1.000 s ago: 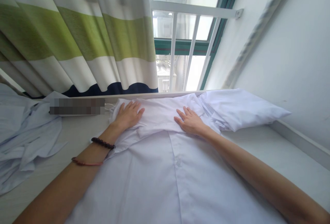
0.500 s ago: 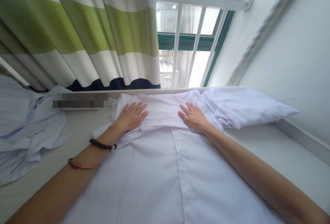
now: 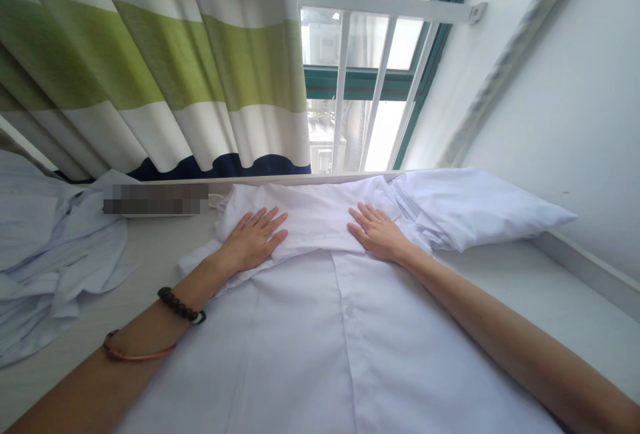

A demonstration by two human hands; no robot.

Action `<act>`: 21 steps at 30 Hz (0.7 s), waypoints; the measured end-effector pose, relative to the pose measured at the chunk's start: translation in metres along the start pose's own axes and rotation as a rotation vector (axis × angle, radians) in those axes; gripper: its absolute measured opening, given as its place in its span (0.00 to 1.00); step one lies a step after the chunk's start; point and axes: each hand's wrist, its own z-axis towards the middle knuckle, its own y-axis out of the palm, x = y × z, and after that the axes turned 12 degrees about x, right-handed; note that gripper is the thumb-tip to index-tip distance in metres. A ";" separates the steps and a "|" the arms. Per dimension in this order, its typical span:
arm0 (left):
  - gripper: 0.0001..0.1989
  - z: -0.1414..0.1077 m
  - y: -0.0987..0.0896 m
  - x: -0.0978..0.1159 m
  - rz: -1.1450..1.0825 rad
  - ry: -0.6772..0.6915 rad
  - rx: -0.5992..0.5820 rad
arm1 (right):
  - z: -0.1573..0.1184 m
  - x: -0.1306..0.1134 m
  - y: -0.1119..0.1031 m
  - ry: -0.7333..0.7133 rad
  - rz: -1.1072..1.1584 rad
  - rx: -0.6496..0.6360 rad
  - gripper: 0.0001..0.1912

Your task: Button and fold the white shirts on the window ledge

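A white buttoned garment (image 3: 295,341), like a shirt or lab coat, is spread out in front of me with its button strip running down the middle. Its far end is folded over into a band. My left hand (image 3: 255,237) lies flat on the left part of this band, fingers spread. On the band's right part rests my right hand (image 3: 377,231), palm down with the fingers apart. Neither hand grips the cloth. A dark bead bracelet (image 3: 181,305) and a thin reddish band (image 3: 140,356) circle my left arm.
Crumpled white cloth (image 3: 45,254) lies at the left. Beside it is a blurred-out box-like object (image 3: 155,201) with a white cord. A white pillow-like bundle (image 3: 480,211) sits at the right by the wall. Behind are a striped curtain (image 3: 165,54) and a white window railing (image 3: 380,4).
My left hand has shifted slightly down and its forearm has swung a little outward to the left. The right hand stays nearly in place, and the garment looks the same.
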 end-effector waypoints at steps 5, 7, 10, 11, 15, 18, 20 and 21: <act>0.25 -0.003 -0.007 0.004 0.021 0.077 0.140 | -0.004 -0.005 -0.009 -0.027 -0.051 0.048 0.31; 0.21 -0.008 -0.021 0.017 0.020 0.159 0.234 | -0.010 -0.011 -0.022 -0.076 -0.064 0.032 0.29; 0.14 -0.020 -0.048 0.046 -0.042 0.293 0.192 | -0.024 -0.019 -0.048 -0.207 -0.054 -0.081 0.22; 0.14 -0.025 -0.055 0.056 -0.090 0.349 0.114 | -0.028 -0.022 -0.055 -0.243 -0.038 -0.119 0.21; 0.23 -0.036 -0.054 0.076 -0.127 0.470 0.138 | -0.036 -0.032 -0.060 -0.291 0.043 -0.086 0.34; 0.25 -0.031 -0.027 0.061 -0.099 0.395 0.190 | -0.030 -0.029 -0.039 -0.262 0.079 -0.010 0.38; 0.26 -0.024 -0.010 0.043 -0.106 0.317 0.094 | -0.025 -0.022 -0.024 -0.247 0.105 -0.026 0.36; 0.26 -0.021 -0.003 0.034 -0.112 0.297 0.055 | -0.023 -0.017 -0.018 -0.245 0.118 -0.045 0.35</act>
